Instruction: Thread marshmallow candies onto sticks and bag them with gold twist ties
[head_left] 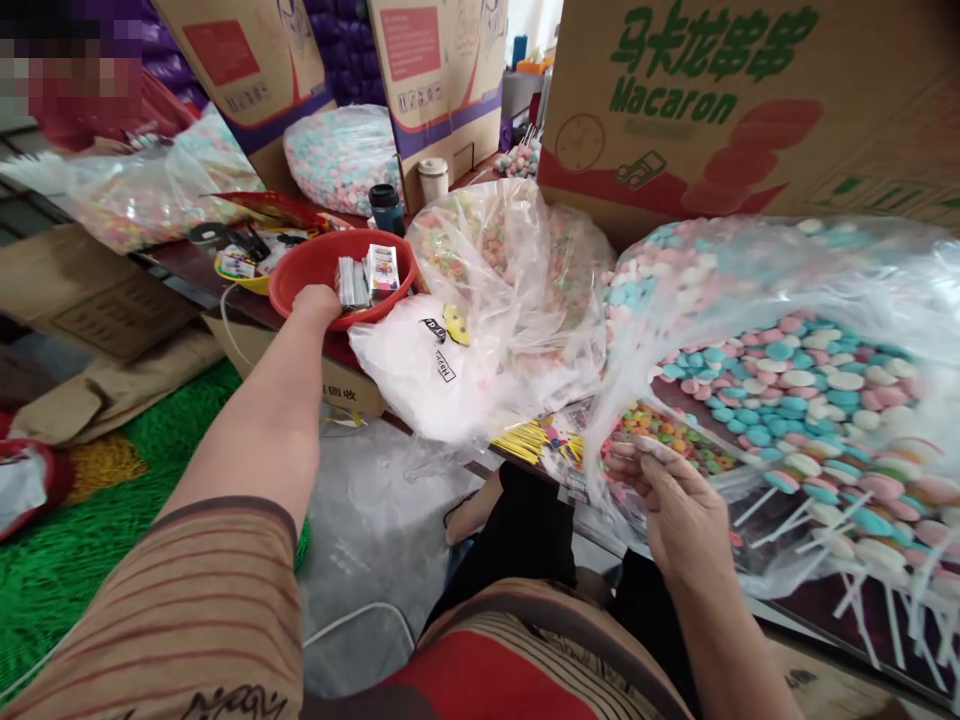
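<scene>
From the head view, my left hand [315, 303] is closed over the near rim of the red bowl [296, 275], small packets lying just beyond the fingers. My right hand [679, 510] pinches the edge of the clear bag of lollipops [795, 390]. I judge the bowl could tip toward me, or the slack bag could sag and spill sticks.

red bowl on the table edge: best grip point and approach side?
Take the red bowl by its near rim, coming from the person's side, probably thumb over the lip. The rim is thin and open there, and the left hand already sits on it. The far side is crowded by a dark cup and a clear bag, and small packets fill the inside.
</scene>
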